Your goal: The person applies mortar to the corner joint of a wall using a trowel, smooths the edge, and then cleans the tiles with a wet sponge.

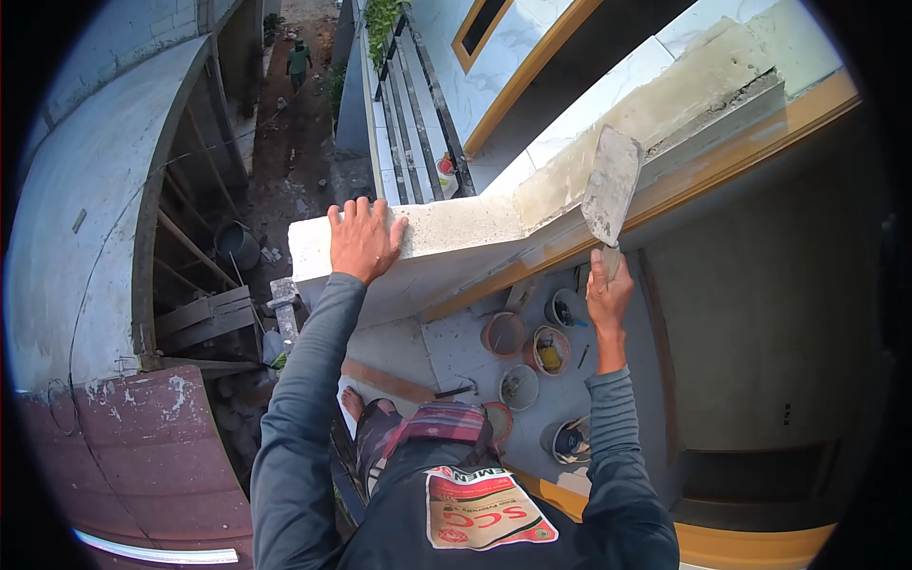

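My left hand (364,237) lies flat on top of a pale block wall (465,224), close to its left end, with the fingers stretched toward the far edge. In my right hand (609,290) is a trowel (613,180), gripped by its handle and raised with the blade pointing away from me. Dried grey mortar coats the blade. Behind the trowel, a mortar-smeared ledge (693,85) continues the wall to the upper right. The blade overlaps the ledge in view; whether they touch, I cannot tell.
Several buckets (503,333) stand on the tiled floor below, near a hammer (457,390). Beyond the wall is a black metal railing (408,114). A dirt alley (285,171) lies far below, where a person (298,65) stands. A grey roof slab (95,218) is at left.
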Tool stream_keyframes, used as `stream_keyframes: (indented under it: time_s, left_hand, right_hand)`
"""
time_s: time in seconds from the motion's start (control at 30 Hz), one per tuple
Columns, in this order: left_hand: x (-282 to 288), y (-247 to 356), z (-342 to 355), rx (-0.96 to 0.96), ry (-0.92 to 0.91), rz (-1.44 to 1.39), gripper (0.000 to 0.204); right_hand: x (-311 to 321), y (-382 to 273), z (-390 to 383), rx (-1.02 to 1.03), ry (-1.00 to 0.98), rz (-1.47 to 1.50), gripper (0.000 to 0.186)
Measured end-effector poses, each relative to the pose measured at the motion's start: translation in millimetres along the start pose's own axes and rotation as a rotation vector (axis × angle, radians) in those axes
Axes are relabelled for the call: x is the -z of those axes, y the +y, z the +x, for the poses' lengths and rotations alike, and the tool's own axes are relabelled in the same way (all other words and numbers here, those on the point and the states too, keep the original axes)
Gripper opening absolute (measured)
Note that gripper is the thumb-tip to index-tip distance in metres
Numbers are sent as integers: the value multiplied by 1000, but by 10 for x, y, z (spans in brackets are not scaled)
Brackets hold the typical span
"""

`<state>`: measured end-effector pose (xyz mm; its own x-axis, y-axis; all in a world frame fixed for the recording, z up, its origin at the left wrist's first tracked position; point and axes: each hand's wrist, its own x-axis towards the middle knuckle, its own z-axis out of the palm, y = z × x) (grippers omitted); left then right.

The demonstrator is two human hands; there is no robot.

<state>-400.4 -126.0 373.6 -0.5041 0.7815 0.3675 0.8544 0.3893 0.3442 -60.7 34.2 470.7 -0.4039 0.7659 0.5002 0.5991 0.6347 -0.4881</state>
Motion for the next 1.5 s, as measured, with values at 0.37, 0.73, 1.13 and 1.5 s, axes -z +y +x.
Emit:
stream_keyframes:
  time_s: [0.37, 0.73, 1.13, 1.5]
  left_hand:
    - [5, -2, -35, -1, 2, -1, 41]
    - [29, -44, -46, 11, -10, 2, 40]
    - [22, 5, -3, -5, 7, -1, 41]
    - [9, 19, -12, -21, 29, -5, 39]
  right_hand:
    - [14, 40, 2, -82, 79, 180, 45]
    - [156, -358, 7, -230, -34, 357, 37]
    - [90, -76, 66, -176, 73, 257, 47]
    - [-4, 22, 29, -6, 45, 33, 42]
